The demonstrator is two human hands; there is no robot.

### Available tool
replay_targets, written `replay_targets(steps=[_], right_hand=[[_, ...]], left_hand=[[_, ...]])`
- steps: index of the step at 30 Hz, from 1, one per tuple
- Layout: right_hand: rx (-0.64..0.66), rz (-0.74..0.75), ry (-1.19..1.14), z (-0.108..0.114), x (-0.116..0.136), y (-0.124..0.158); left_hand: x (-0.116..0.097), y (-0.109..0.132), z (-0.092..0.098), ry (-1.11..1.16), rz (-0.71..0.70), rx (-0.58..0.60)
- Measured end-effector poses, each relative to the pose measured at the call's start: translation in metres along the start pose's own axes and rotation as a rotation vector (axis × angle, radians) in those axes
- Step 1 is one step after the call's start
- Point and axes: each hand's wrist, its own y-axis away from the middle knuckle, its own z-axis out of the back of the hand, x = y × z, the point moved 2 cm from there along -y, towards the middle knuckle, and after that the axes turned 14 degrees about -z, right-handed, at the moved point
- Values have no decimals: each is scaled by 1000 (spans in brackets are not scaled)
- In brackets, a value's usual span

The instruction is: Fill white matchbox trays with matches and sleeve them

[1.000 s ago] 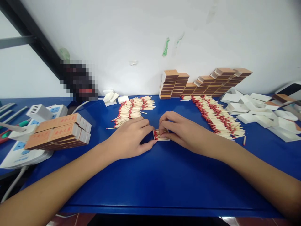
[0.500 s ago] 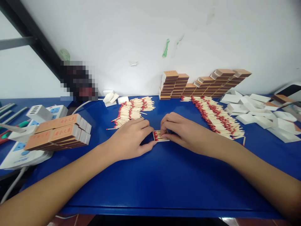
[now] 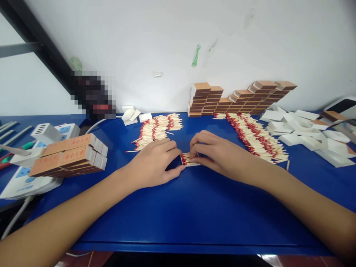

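Note:
On the blue table, a small white matchbox tray (image 3: 190, 165) lies between my hands, with red-tipped matches (image 3: 185, 158) in it. My left hand (image 3: 158, 163) has its thumb and fingers closed on the left end of the tray. Over the right half of the tray, my right hand (image 3: 213, 152) is bent in a pinch, its thumb and fingertips down among the matches; the fingers partly hide what they grip. Behind my left hand lies a pile of loose matches (image 3: 152, 131). A larger heap of matches (image 3: 257, 139) spreads beyond my right hand.
Brown matchboxes (image 3: 214, 105) are stacked along the wall. White paper trays (image 3: 306, 131) lie heaped at the right. Bundled matchboxes (image 3: 69, 155) rest by a power strip (image 3: 22, 189) at the left, near a green-and-red tool (image 3: 16, 155). Some white trays (image 3: 130, 115) lie at the back.

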Motion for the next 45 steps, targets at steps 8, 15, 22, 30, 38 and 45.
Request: replay_targets(steps=[8, 15, 22, 30, 38, 45], right_hand=[[11, -12, -2, 0, 0, 0], [12, 0, -28, -1, -4, 1], [33, -30, -17, -1, -3, 1], [38, -38, -2, -2, -2, 0], [68, -75, 45, 1, 3, 1], [41, -80, 32, 6, 4, 2]], left_hand=[[0, 0, 1, -2, -2, 3], [0, 0, 0, 5, -1, 1], [1, 1, -1, 0, 1, -1], [0, 0, 0, -3, -4, -2], [0, 0, -1, -19, -12, -12], [0, 0, 0, -19, -15, -20]])
